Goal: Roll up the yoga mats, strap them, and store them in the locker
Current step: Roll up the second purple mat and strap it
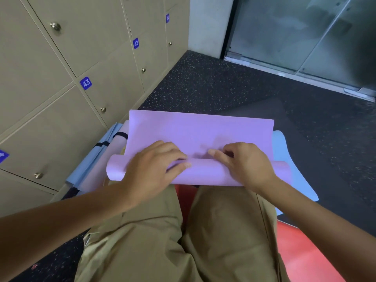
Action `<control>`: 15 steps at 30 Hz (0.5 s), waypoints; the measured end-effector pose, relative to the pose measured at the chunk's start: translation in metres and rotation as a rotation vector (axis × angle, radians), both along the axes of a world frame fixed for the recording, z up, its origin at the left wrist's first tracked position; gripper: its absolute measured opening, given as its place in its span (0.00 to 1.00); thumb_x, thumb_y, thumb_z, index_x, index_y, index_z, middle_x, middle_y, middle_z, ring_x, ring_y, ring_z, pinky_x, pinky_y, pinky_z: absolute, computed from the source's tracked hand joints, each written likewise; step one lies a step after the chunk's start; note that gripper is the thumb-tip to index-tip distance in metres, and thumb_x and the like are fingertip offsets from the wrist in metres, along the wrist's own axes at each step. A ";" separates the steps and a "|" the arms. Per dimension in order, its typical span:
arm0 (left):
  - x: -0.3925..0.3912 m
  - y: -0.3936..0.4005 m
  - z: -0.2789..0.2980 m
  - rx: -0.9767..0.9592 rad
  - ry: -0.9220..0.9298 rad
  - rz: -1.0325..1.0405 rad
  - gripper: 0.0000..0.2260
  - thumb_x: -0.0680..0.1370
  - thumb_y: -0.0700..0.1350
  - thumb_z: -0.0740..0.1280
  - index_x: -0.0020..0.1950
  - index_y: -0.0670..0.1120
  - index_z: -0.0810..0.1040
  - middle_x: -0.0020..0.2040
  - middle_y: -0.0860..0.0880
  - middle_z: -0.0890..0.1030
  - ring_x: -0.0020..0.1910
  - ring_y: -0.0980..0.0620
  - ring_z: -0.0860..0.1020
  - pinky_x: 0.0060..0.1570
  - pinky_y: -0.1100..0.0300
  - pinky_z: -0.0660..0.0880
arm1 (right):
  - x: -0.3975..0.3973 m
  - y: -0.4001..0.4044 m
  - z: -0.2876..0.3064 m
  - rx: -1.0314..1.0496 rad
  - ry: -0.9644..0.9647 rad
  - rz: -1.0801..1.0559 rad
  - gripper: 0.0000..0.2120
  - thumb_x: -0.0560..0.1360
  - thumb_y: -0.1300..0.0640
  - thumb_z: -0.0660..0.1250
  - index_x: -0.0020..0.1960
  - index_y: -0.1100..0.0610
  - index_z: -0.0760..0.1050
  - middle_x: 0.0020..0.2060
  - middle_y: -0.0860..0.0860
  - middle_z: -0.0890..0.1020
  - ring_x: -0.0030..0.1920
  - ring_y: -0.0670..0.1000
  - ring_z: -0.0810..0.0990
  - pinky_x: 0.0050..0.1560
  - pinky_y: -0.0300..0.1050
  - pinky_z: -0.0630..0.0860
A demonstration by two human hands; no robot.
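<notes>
Purple yoga mat (199, 131) is smooth, matte, half rolled across the knees by the lockers (61, 78); left hand (152, 167) and right hand (244, 163) each have a curled grip on the roll.

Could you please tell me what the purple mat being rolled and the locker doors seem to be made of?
Purple mat: probably soft foam, matte; it curls into a thick roll without creasing under both hands. Locker doors: seemingly painted metal or laminate, smooth beige panels with shiny round metal knobs; the exact material is unclear.
</notes>
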State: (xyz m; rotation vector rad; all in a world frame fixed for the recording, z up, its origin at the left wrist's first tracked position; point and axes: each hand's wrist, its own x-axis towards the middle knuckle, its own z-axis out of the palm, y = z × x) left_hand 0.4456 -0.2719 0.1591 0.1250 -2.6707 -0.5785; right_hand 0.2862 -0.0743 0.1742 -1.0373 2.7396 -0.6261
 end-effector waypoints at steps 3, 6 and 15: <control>0.010 0.004 -0.016 -0.216 0.053 0.017 0.26 0.78 0.66 0.63 0.62 0.47 0.84 0.53 0.52 0.82 0.51 0.49 0.79 0.49 0.54 0.77 | -0.013 -0.007 0.000 0.078 -0.098 0.007 0.31 0.76 0.31 0.62 0.30 0.56 0.67 0.24 0.50 0.70 0.29 0.51 0.70 0.32 0.49 0.65; 0.006 -0.005 -0.023 -0.297 0.059 -0.027 0.28 0.80 0.67 0.61 0.64 0.46 0.83 0.54 0.50 0.82 0.50 0.47 0.80 0.49 0.54 0.76 | -0.017 -0.013 0.000 0.069 -0.125 0.041 0.31 0.74 0.28 0.61 0.32 0.56 0.72 0.27 0.50 0.74 0.31 0.51 0.73 0.38 0.51 0.72; -0.025 -0.035 -0.003 0.023 -0.364 -0.073 0.34 0.74 0.79 0.48 0.60 0.58 0.79 0.53 0.58 0.79 0.54 0.55 0.77 0.55 0.50 0.75 | -0.010 0.008 -0.012 -0.113 0.390 0.242 0.28 0.76 0.30 0.60 0.45 0.55 0.80 0.36 0.50 0.80 0.39 0.55 0.76 0.42 0.51 0.72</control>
